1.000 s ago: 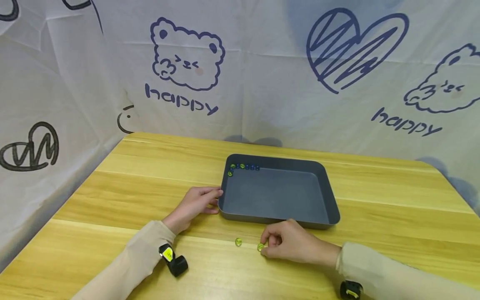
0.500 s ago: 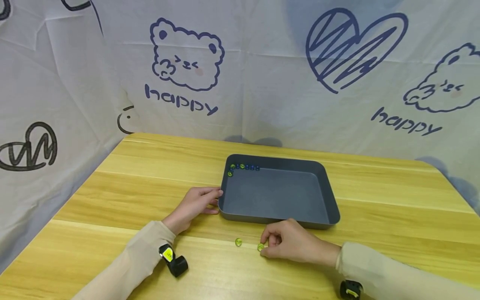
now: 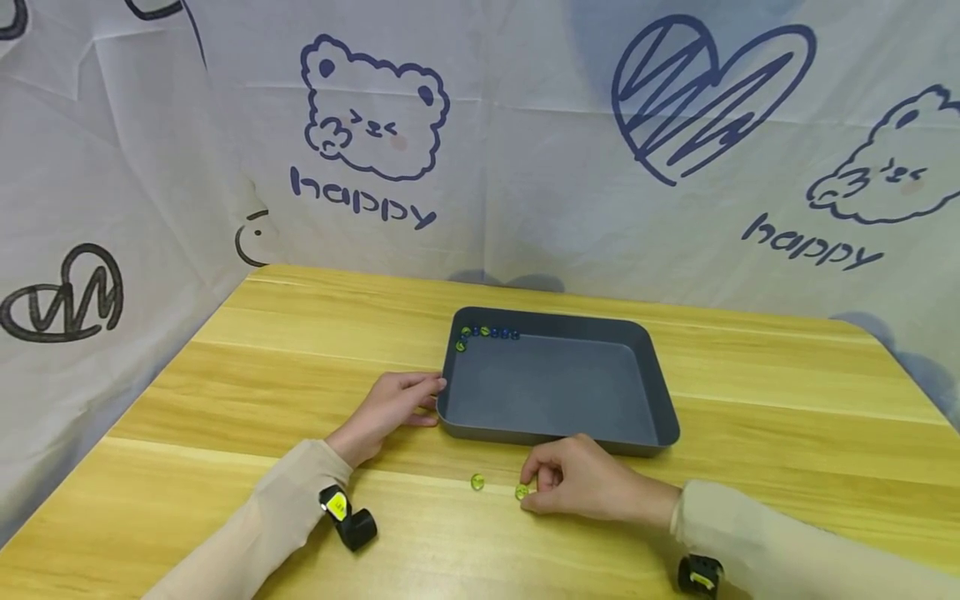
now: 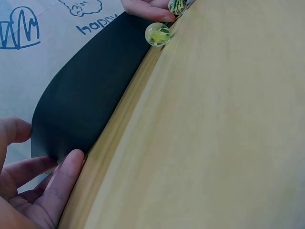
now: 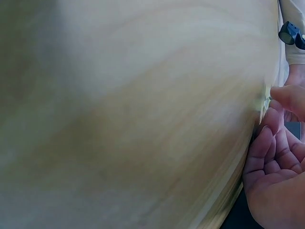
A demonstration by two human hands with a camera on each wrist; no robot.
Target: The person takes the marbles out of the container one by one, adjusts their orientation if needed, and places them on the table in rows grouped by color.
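In the head view my right hand pinches a clear marble with a yellow-green swirl between thumb and index finger, low over the table in front of the tray. A second yellow-green marble lies on the wood to its left; the left wrist view shows this loose marble larger. My left hand touches the left side of a dark grey rectangular tray with relaxed fingers. Along the tray's far left corner sit several marbles, some blue, some yellow-green. The right wrist view barely shows the pinched marble.
The tray stands on a light wood-grain table. A white cloth with bear and heart drawings hangs behind and to the left. Black straps with small devices sit on both sleeves.
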